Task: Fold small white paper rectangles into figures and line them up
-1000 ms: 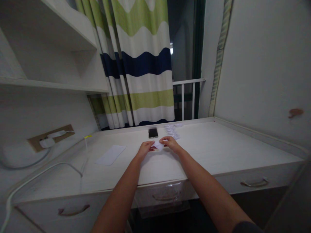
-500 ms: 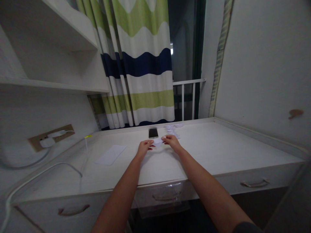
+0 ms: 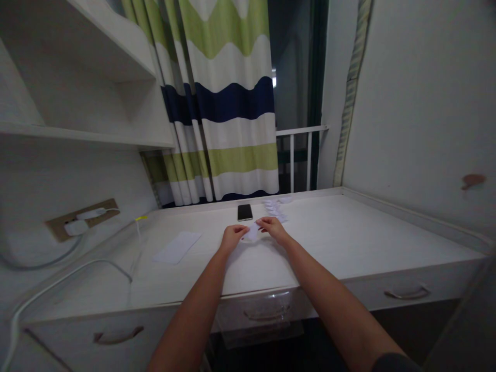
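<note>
Between my hands, over the middle of the white desk, is a small piece of white paper (image 3: pixel 253 231). The fingers of my left hand (image 3: pixel 233 237) pinch its left end. My right hand (image 3: pixel 273 229) grips the upper right end between thumb and fingers. The paper sits at a slant, and its exact folds are too small to make out. Just beyond it lies a dark-screened phone (image 3: pixel 245 212). Several small folded white papers (image 3: pixel 274 209) stand in a row behind my right hand.
A stack or sheet of white paper (image 3: pixel 177 247) lies on the desk (image 3: pixel 368 227) to the left. A white cable (image 3: pixel 104 261) crosses the left side near a wall socket (image 3: pixel 83 219). Drawers with handles (image 3: pixel 406 294) run along the front; a striped curtain (image 3: pixel 232 103) hangs behind.
The paper between my hands has turned from nearly level to a slant. My left hand has shifted slightly right and down, closer to my right hand.
</note>
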{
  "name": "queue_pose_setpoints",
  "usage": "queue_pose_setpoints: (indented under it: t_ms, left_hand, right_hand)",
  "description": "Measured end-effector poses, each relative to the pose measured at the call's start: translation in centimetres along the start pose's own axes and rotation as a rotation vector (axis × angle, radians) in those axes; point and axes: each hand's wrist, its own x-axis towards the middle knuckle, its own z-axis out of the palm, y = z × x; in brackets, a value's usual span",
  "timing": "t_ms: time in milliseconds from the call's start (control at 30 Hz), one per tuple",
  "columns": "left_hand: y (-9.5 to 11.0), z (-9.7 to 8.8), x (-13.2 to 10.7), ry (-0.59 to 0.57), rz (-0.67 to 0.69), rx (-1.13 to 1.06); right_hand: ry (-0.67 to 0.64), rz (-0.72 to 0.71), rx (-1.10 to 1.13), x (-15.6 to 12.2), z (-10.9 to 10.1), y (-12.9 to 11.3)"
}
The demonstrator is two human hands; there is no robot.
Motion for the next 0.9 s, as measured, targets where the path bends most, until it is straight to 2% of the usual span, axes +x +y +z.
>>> queue_pose_setpoints:
  t_ms: [67, 200, 500, 767, 833, 900]
  left_hand:
    - [0.02, 0.12, -0.03, 0.002, -0.005, -0.013]
    - [0.11, 0.43, -0.42, -0.068, -0.045, -0.025]
    - [0.18, 0.38, -0.51, -0.065, -0.012, 0.172]
    - [0.21, 0.82, -0.87, -0.192, -0.01, 0.071]
    - [0.29, 0.77, -0.92, -0.176, 0.033, 0.117]
    - [0.34, 0.65, -0.89, -0.127, 0.092, 0.172]
  right_hand:
    - [0.007, 0.002, 0.012, 0.06, -0.05, -0.01]
    - [0.048, -0.048, 0.011, 0.23, -0.11, 0.03]
    - [0.103, -0.036, -0.024, 0.16, 0.03, -0.05]
    - [0.132, -0.024, -0.06, 0.34, -0.06, 0.3]
    - [0.139, -0.064, -0.095, 0.31, -0.04, 0.37]
    - [0.208, -0.171, -0.155, 0.22, -0.03, 0.35]
